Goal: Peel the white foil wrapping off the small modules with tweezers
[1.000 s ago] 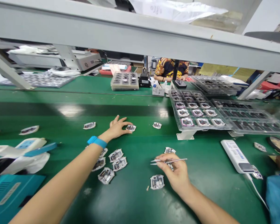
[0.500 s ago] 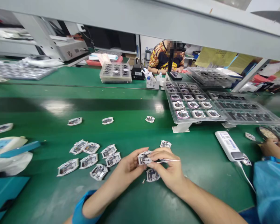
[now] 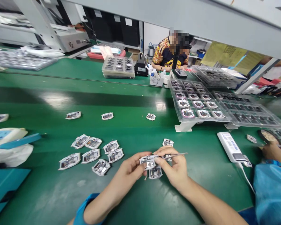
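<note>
Module (image 3: 149,162), a white-edged circuit board, is held over the green bench (image 3: 49,193) in the head view, pinched in the fingers of the left hand (image 3: 128,172), just above a second module (image 3: 155,172). Right hand (image 3: 173,165): fingers closed around tweezers (image 3: 175,155), fingertips against the held module. Loose modules (image 3: 91,153) lie to the left; clear tray (image 3: 208,120) stands beyond. Risk: a slip of the tweezers could scratch the board; a loosened pinch could drop it onto the module beneath.

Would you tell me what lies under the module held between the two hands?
Another circuit module lies on the green workbench, its upper edge hidden by the held module.
</note>
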`<move>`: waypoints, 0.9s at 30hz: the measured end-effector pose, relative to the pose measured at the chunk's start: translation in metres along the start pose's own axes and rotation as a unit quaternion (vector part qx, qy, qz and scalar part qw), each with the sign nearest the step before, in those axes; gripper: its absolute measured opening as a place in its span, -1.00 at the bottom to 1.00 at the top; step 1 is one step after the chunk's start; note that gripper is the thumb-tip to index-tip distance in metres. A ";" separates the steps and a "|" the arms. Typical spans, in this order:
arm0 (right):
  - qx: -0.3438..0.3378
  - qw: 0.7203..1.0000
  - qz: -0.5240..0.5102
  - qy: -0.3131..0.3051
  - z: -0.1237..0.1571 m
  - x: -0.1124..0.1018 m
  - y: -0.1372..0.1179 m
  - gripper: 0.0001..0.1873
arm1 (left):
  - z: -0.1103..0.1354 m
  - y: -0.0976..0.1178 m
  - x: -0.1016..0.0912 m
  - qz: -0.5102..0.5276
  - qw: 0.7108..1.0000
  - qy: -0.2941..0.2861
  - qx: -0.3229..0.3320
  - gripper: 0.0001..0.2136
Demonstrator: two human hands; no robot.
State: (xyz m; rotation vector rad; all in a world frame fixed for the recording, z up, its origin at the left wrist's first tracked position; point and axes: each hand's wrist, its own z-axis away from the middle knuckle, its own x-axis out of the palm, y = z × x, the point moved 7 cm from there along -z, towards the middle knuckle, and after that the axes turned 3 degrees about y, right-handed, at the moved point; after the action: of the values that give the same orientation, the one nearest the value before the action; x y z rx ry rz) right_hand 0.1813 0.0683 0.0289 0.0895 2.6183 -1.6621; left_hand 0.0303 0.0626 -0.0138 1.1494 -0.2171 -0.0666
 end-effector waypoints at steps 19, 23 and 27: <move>0.066 0.997 -0.026 -0.005 0.000 0.003 0.010 -0.94 | -0.001 -0.011 -0.005 0.025 0.999 0.029 -0.011 -0.65; 0.148 0.988 -0.048 -0.004 0.001 0.002 0.022 -0.87 | 0.000 -0.010 -0.007 0.033 0.999 0.037 -0.019 -0.66; 0.200 0.978 -0.068 -0.002 0.000 0.003 0.030 -0.80 | -0.001 -0.008 -0.005 0.038 0.998 0.034 -0.026 -0.66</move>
State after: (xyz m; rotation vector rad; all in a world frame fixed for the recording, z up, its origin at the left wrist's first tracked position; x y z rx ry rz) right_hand 0.1800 0.0814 0.0013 -0.0839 2.2924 -2.2086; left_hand 0.0259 0.0604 -0.0224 1.0895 -0.1976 0.0344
